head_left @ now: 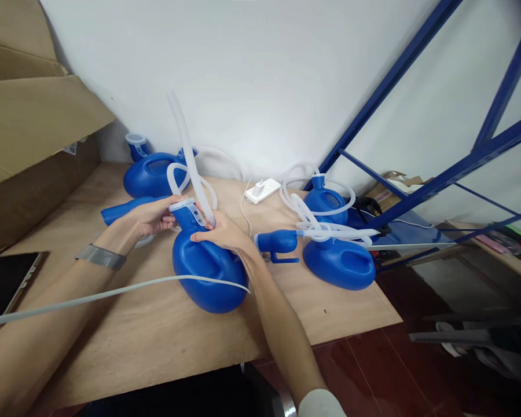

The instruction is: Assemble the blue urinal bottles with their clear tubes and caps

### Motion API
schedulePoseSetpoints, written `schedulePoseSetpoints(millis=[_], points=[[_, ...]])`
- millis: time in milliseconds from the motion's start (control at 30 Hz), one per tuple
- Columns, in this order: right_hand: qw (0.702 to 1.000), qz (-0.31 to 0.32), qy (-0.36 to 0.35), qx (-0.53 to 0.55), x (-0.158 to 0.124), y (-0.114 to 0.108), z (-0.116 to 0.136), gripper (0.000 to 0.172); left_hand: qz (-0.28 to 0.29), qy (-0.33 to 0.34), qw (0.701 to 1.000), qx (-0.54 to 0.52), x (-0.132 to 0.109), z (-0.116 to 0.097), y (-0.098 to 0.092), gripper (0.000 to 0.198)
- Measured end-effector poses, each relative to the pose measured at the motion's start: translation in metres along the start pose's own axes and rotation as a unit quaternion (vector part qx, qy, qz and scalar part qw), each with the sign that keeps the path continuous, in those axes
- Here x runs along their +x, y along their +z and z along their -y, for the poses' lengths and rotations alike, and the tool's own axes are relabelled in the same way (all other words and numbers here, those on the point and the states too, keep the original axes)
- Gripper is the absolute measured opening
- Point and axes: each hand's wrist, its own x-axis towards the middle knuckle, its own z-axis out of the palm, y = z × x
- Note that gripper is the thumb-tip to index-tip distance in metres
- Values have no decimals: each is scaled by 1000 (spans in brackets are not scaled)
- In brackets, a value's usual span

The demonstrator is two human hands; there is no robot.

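A blue plastic urinal bottle stands tilted on the wooden table before me, its neck toward the wall. My left hand has its fingers closed at the white cap on the neck. Wrapped over the bottle's shoulder and neck is my right hand, its thumb lying on the blue body. A translucent corrugated hose rises beside the right fingers; whether they grip it too, I cannot tell. Behind the left wrist lies a blue funnel-shaped piece, partly hidden.
Another blue bottle sits by the wall. At right are two more bottles with coiled hoses and a blue handled receptacle. A power strip, a cardboard box, a dark tablet and a blue rack surround the workplace. A white cable crosses in front.
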Motion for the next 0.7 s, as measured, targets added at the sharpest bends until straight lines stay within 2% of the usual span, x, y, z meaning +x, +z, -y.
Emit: schedulePoseSetpoints(millis=[433,700], points=[[1000,10,2,26,-1,1,5,50,9,5,999,51,3,-2,-4,53],[999,-2,11,38,-3,2,14,52,62,18,990,123,5,-5,-15,50]])
